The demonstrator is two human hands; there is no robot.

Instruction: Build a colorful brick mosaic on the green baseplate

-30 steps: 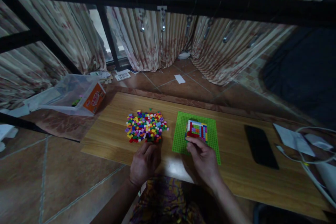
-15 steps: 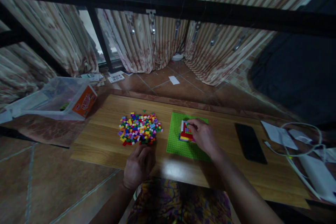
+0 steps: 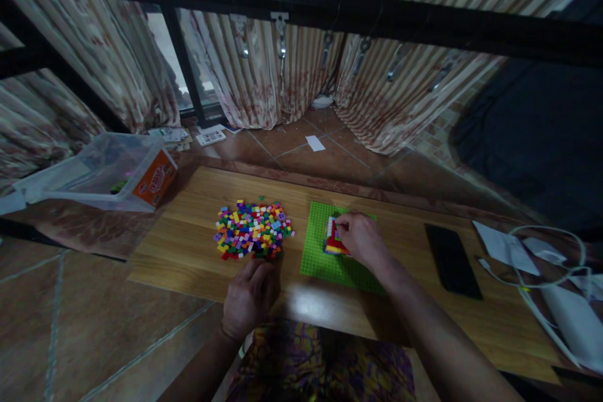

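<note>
On a green studded baseplate [image 3: 315, 245] sits a low built block of toy bricks [image 3: 332, 244], with white, red, yellow and blue parts showing. My right hand [image 3: 362, 237] is over this build, thumb and fingertips pinched on what looks like a small green brick [image 3: 338, 225] at its upper edge. The hand covers the build's right side. To the left lies a loose pile of small multicoloured bricks [image 3: 254, 229]. My left hand [image 3: 250, 295] rests curled at the table's front edge, just below the pile; its fingertips are hidden.
The wooden table [image 3: 188, 226] carries a black phone [image 3: 453, 260] on the right, beside papers, a white cable [image 3: 541, 229] and a white power strip [image 3: 572, 320]. A clear plastic bin [image 3: 108, 169] with an orange label stands off the table's left end. Curtains hang behind.
The view has shifted slightly. My right fingers now lie a little lower over the build and cover more of it. My left hand stays curled in place.
</note>
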